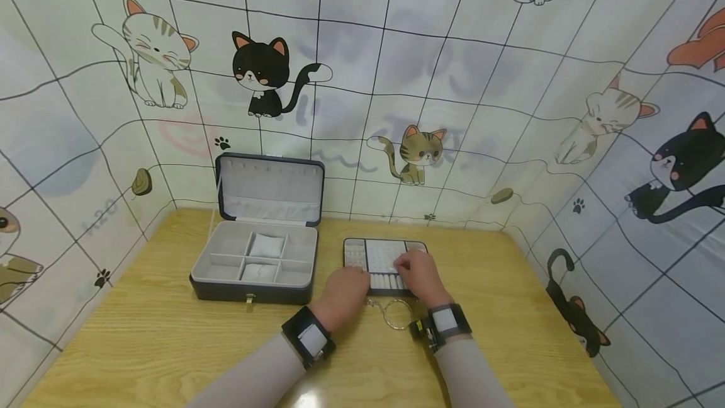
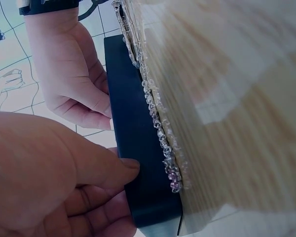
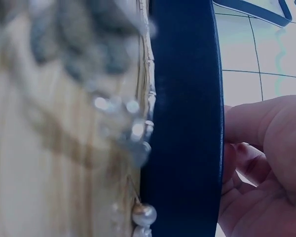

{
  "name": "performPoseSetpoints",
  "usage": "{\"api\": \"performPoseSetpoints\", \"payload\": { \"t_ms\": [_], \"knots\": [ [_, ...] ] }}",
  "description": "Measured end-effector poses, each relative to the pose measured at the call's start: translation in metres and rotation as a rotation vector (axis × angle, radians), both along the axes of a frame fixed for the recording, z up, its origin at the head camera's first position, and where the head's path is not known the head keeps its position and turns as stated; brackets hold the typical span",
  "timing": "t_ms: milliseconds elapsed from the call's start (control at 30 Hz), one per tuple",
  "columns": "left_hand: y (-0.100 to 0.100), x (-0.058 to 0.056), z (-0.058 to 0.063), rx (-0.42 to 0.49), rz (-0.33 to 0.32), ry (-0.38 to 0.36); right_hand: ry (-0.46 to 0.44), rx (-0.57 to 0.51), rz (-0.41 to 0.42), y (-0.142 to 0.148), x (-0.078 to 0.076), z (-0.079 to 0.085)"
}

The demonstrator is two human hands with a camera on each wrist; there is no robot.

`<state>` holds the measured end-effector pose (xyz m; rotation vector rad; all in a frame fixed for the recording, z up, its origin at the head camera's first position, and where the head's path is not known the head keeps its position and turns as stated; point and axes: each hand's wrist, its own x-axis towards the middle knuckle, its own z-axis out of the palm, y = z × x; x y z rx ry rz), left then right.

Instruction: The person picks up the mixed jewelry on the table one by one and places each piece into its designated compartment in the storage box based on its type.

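Note:
A dark blue jewelry tray [image 1: 387, 292] with pale compartments and ring rolls lies on the table. My left hand [image 1: 347, 294] grips its front left corner; in the left wrist view the thumb [image 2: 123, 165] presses the dark outer wall. Over the tray's right part is my right hand [image 1: 423, 277], fingers bent together at the light middle panel. A whitish spot shows at its fingertip in the left wrist view; I cannot tell whether it pinches something. Along the tray's front lie a bangle [image 1: 398, 314] and a sparkling stone chain [image 2: 160, 133]. A pearl [image 3: 144, 215] shows close by.
An open jewelry box [image 1: 252, 293] stands to the left, lid up, with two white cushions [image 1: 266, 246] in its compartments. Cat-print cloth [image 1: 351, 68] hangs behind and beside the wooden table [image 1: 141, 332]. A black hook with a cat figure [image 1: 578, 320] shows at the right edge.

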<state>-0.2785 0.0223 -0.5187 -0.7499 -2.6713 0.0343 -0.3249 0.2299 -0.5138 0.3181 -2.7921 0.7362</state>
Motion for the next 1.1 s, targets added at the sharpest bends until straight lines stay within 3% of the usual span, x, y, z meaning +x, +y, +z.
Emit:
{"api": "performPoseSetpoints", "payload": {
  "t_ms": [167,400,600,1100],
  "knots": [
    [0.001,-0.001,-0.001,-0.002,0.013,-0.033,-0.009,-0.010,0.004,0.001,0.000,0.000],
    [0.000,-0.003,-0.002,0.002,0.004,-0.006,-0.062,-0.039,-0.012,0.004,-0.002,-0.001],
    [0.000,-0.004,-0.002,0.003,0.016,-0.039,-0.082,-0.044,-0.012,0.004,-0.001,0.001],
    [0.000,0.000,0.007,-0.008,0.021,-0.113,-0.127,-0.060,-0.011,0.017,-0.002,0.005]
  ]
}}
